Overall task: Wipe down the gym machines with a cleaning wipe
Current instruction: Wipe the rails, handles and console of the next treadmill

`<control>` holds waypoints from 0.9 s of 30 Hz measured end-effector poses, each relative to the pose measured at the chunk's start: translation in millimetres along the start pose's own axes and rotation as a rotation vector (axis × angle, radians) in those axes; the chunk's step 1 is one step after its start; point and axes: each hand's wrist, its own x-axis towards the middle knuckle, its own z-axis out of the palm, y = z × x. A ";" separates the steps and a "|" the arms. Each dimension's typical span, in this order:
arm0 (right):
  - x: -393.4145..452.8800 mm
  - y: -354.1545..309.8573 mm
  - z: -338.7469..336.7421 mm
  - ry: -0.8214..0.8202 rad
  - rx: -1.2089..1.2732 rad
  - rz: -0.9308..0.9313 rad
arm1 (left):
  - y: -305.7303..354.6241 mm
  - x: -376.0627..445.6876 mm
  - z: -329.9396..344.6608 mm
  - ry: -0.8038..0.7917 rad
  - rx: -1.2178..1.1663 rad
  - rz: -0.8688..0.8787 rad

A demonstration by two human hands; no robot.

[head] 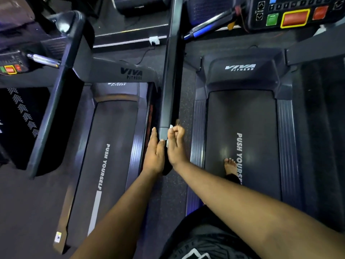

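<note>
A dark grey treadmill handrail (170, 75) runs down the middle of the view to its near end. My left hand (155, 152) lies flat against the rail's left side near that end, fingers straight. On the rail's right side my right hand (175, 144) is curled shut on a small white cleaning wipe (169, 142), of which only slivers show by the thumb and fingers. The wipe touches the rail's end.
Two Viva Fitness treadmills flank the rail: the left belt (110, 146) and the right belt (240, 137), where my bare foot (230, 165) stands. The right console (295, 14) has green and red buttons. Another console (11, 66) sits far left. A wall socket (154, 40) is behind.
</note>
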 end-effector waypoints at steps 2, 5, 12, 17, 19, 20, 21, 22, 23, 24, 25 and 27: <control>-12.6 0.5 0.5 -0.054 -0.013 0.012 | -0.6 2.9 -0.2 -0.004 0.002 -0.002; -47.0 17.2 -7.4 -0.235 -0.058 -0.028 | -3.4 7.7 1.7 -0.004 -0.006 -0.036; 31.3 -11.0 -8.1 -0.179 -0.077 0.075 | 4.3 19.9 3.2 0.025 0.000 0.000; 53.5 -17.0 -15.9 -0.235 -0.066 0.088 | 23.2 55.0 8.2 0.029 0.044 0.014; 36.6 -7.4 -16.5 -0.292 -0.068 0.082 | 31.5 70.6 9.2 0.043 0.082 0.029; 36.9 -5.6 -15.9 -0.305 -0.072 0.085 | 36.2 81.2 9.5 0.053 0.088 0.025; 42.5 -6.2 -15.0 -0.298 -0.070 0.088 | 41.3 89.6 9.7 0.057 0.095 0.022; 56.0 -10.9 -13.5 -0.271 -0.067 0.088 | 46.7 98.2 10.3 0.061 0.101 0.027; 78.2 -19.2 -12.8 -0.246 -0.064 0.089 | 53.4 108.7 10.9 0.067 0.110 0.033; 102.2 -28.1 -12.5 -0.209 -0.068 0.086 | 59.1 116.5 12.8 0.071 0.122 0.043; 130.3 -40.9 -13.7 -0.186 -0.068 0.082 | 66.0 127.0 15.6 0.075 0.134 0.049; 176.9 -64.5 -14.2 -0.160 -0.084 0.091 | 74.1 142.0 18.8 0.086 0.159 0.039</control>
